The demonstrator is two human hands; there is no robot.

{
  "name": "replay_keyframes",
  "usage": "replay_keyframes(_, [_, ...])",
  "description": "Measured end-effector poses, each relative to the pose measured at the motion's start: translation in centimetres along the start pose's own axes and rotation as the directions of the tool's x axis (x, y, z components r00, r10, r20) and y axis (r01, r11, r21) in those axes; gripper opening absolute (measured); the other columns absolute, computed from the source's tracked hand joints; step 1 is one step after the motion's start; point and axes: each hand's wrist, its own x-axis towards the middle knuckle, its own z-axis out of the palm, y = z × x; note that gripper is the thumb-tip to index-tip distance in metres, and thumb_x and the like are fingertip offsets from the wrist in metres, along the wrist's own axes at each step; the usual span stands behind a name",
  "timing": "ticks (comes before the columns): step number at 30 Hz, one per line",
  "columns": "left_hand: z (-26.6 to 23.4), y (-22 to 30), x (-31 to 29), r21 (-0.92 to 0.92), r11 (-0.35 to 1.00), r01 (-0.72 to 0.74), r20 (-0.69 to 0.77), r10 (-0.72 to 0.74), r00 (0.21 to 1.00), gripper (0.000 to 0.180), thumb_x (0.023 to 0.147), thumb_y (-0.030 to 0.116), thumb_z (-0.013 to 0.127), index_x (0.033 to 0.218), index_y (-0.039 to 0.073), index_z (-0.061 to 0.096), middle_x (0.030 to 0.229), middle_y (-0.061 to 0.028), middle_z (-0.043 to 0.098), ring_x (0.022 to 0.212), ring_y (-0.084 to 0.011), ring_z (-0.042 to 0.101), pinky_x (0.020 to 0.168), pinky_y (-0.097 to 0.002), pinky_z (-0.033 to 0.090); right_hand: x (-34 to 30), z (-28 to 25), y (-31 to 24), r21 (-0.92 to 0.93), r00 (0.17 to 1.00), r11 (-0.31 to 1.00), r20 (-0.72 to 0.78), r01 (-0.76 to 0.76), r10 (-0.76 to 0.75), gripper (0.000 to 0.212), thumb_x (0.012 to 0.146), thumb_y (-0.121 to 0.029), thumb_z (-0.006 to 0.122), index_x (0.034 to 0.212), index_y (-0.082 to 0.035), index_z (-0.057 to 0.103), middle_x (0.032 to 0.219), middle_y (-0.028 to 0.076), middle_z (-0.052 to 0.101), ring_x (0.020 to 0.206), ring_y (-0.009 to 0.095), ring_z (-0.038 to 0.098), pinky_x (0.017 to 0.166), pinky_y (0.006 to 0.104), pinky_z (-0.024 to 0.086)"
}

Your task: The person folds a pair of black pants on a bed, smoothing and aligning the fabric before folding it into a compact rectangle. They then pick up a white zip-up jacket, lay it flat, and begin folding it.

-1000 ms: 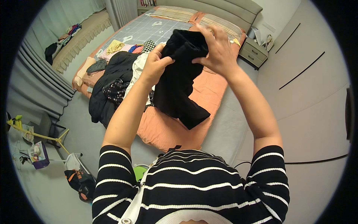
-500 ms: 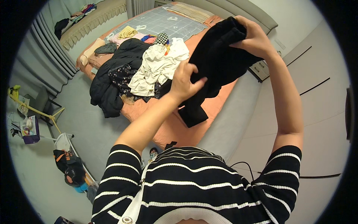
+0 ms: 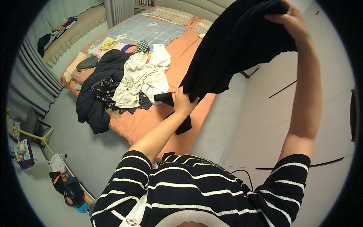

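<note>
A pair of black trousers (image 3: 227,49) is stretched in the air between my two hands, slanting up to the right above the bed. My right hand (image 3: 293,22), raised high at the upper right, grips the upper end. Lower down, my left hand (image 3: 184,103) is closed round a leg of the trousers, its fingers partly hidden by the cloth. Two narrow leg ends hang near the left hand, over the orange bed sheet (image 3: 132,126). Left of them lies a crumpled white garment (image 3: 141,77).
A black puffy jacket (image 3: 96,100), a dark floral garment (image 3: 104,89) and a checkered cloth (image 3: 142,46) lie heaped on the bed. Pale cabinets (image 3: 280,125) line the right side. A yellow-framed rack (image 3: 34,135) stands at the left by grey curtains (image 3: 41,72).
My right hand has moved up and right, lifting the trousers and drawing them out longer. My left hand, loosely curled beside the cloth before, has moved down and closed on a leg.
</note>
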Motion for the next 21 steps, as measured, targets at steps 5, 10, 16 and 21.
replay_keyframes(5, [0.4, -4.5, 0.4, 0.039, 0.998, -0.045, 0.045, 0.043, 0.998, 0.027, 0.077, 0.026, 0.071, 0.083, 0.000, 0.069, 0.104, -0.0146, 0.060, 0.103, -0.0342, 0.053, 0.095, -0.0552, 0.033, 2.2, -4.2, -2.7, 0.112, 0.997, 0.992, -0.045, -0.061, 0.066, 0.044, 0.061, 0.006, 0.080, 0.102, 0.006, 0.064, 0.100, 0.018, 0.067, 0.087, 0.026, 0.065, 0.082, 0.0340, 0.053])
replay_keyframes(10, [-6.7, -4.4, 3.6, -0.254, 0.961, -0.110, 0.074, 0.132, 0.988, 0.024, 0.074, 0.015, 0.075, 0.073, -0.004, 0.061, 0.075, -0.0175, 0.057, 0.071, -0.0321, 0.055, 0.060, -0.0351, 0.043, 2.8, -13.0, 9.1, -0.517, 0.997, 0.854, -0.072, -0.065, 0.032, 0.060, 0.071, -0.036, 0.071, 0.124, -0.009, 0.059, 0.104, 0.016, 0.066, 0.095, 0.028, 0.063, 0.086, 0.0371, 0.049])
replay_keyframes(16, [-19.1, -5.7, 2.0, -0.290, 0.948, -0.128, 0.303, 0.218, 0.928, 0.023, 0.071, 0.010, 0.076, 0.088, -0.001, 0.065, 0.087, -0.0139, 0.062, 0.077, -0.0262, 0.059, 0.070, -0.0317, 0.046, -2.1, -12.0, 14.4, -0.206, 0.916, 0.893, -0.065, -0.401, 0.396, 0.048, 0.073, -0.017, 0.067, 0.119, -0.007, 0.058, 0.097, 0.012, 0.066, 0.085, 0.024, 0.063, 0.077, 0.0329, 0.050])
replay_keyframes(21, [-19.2, -14.3, -4.8, -0.010, 0.858, 0.514, 0.803, -0.299, 0.515, 0.039, 0.075, 0.021, 0.078, 0.101, -0.005, 0.066, 0.090, -0.0073, 0.069, 0.080, -0.0130, 0.060, 0.076, -0.0310, 0.049, -8.0, -0.6, 18.4, -0.342, 0.863, 0.856, 0.193, -0.387, 0.467, 0.049, 0.066, -0.005, 0.069, 0.113, -0.002, 0.058, 0.102, 0.013, 0.065, 0.093, 0.025, 0.061, 0.083, 0.0352, 0.049])
